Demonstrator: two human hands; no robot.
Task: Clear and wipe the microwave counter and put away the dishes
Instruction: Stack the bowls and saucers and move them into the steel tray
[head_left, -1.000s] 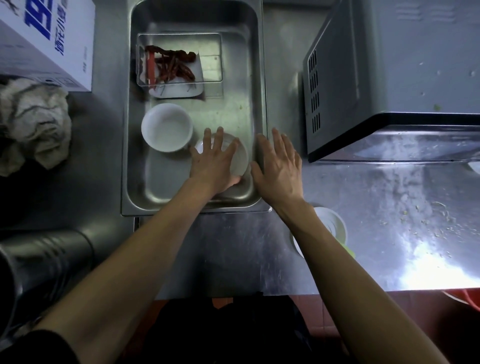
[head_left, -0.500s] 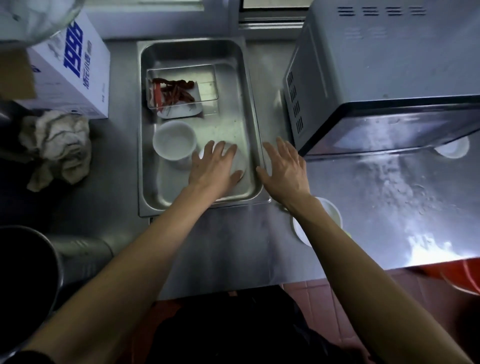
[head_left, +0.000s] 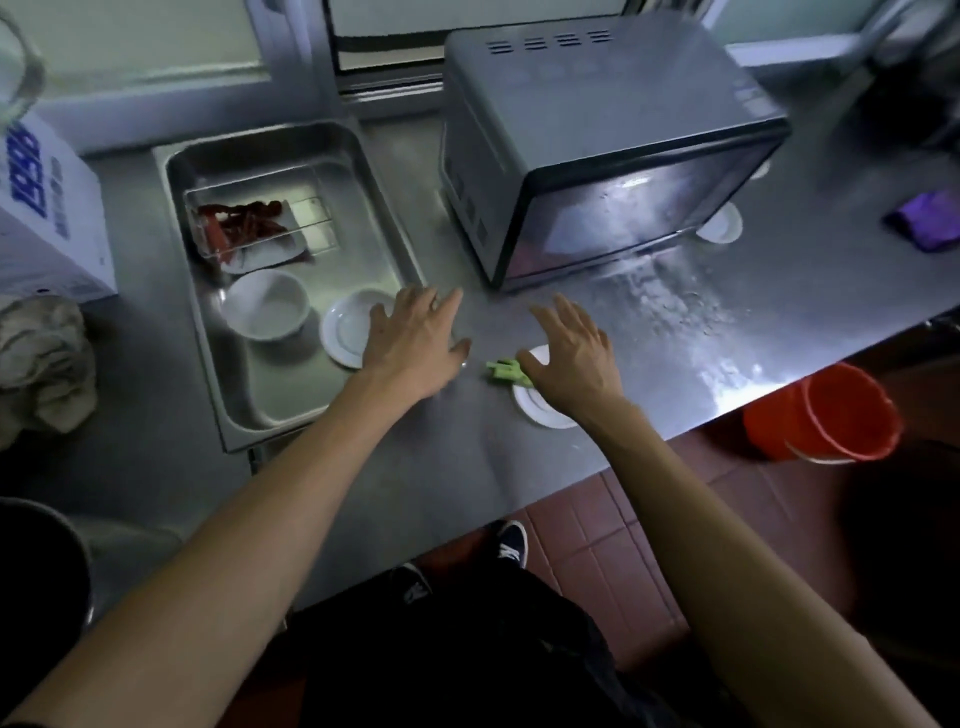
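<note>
A steel tray (head_left: 244, 415) on the counter holds a white bowl (head_left: 266, 312), a white saucer (head_left: 345, 332) and a clear box of red chillies (head_left: 244, 228). My left hand (head_left: 415, 343) hovers open over the tray's right rim, covering the saucer's right edge. My right hand (head_left: 571, 353) is open above another white saucer (head_left: 540, 410) that carries green vegetable scraps (head_left: 501, 370) at its left edge. The microwave (head_left: 597, 145) stands behind, with a third white saucer (head_left: 722, 226) at its right corner. Crumbs and wet streaks (head_left: 670, 306) cover the counter in front of it.
A purple cloth (head_left: 930, 221) lies at the far right of the counter. A crumpled grey rag (head_left: 44, 364) and a white carton (head_left: 47, 218) sit left of the tray. An orange bucket (head_left: 826, 415) stands on the red tiled floor beyond the counter edge (head_left: 675, 436).
My left hand has lifted off the saucer in the tray and shifted right. My right hand has moved right to above the saucer with scraps. The view has pulled back and up.
</note>
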